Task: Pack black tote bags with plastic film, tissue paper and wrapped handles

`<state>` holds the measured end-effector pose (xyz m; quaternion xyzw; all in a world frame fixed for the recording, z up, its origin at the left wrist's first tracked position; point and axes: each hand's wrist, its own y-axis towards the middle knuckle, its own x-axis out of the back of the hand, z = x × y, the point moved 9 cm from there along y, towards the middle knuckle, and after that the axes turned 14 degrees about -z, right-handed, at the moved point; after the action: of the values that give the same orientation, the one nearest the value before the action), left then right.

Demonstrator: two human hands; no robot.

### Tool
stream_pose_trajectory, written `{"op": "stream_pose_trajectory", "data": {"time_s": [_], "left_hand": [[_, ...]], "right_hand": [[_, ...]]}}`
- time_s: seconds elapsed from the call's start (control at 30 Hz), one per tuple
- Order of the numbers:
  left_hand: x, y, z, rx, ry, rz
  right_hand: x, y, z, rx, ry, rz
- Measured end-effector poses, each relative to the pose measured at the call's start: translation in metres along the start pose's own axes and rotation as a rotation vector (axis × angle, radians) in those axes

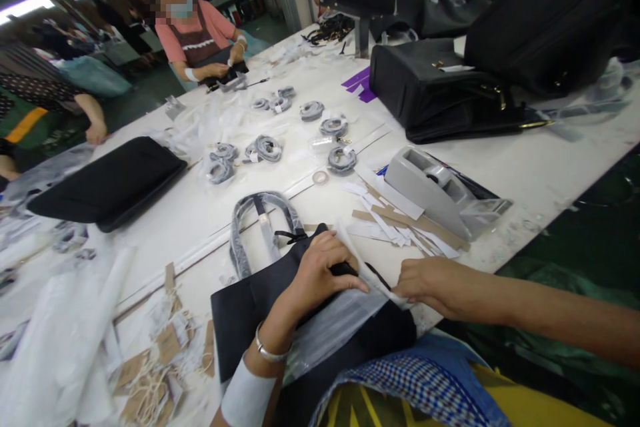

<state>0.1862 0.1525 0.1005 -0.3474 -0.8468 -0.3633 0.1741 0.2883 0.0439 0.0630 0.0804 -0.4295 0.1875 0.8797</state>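
A black handbag (255, 293) lies in front of me against the table's near edge, its wrapped handle (239, 233) standing up from the far side. A sheet of clear plastic film (335, 330) stretches across the bag's near part. My left hand (323, 263) is closed over the bag's upper edge, fingers bent and thumb lying along the film. At the bag's right end, my right hand (430, 285) is closed with its fingertips pinching the film's white edge. Part of the bag is hidden under my left forearm.
A grey tape dispenser (425, 180) and paper strips (400, 220) lie beyond my right hand. Wrapped coiled straps (265, 148) dot the table. Cardboard tags (167, 343) and plastic rolls (55, 347) are at left. Black bags (435, 87) stand at right; a co-worker (200, 33) works opposite.
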Motion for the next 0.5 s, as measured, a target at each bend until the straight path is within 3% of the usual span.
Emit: {"op": "stream_pose_trajectory", "data": {"time_s": [0.13, 0.23, 0.5], "left_hand": [[0.010, 0.004, 0.003, -0.053, 0.183, 0.001], [0.005, 0.003, 0.002, -0.122, 0.315, 0.097], [-0.006, 0.001, 0.015, -0.174, 0.431, 0.177]], "right_hand": [[0.000, -0.007, 0.000, 0.014, 0.132, -0.194], [-0.002, -0.014, 0.002, 0.046, 0.150, -0.310], [0.000, -0.024, 0.003, 0.048, 0.111, -0.607]]}}
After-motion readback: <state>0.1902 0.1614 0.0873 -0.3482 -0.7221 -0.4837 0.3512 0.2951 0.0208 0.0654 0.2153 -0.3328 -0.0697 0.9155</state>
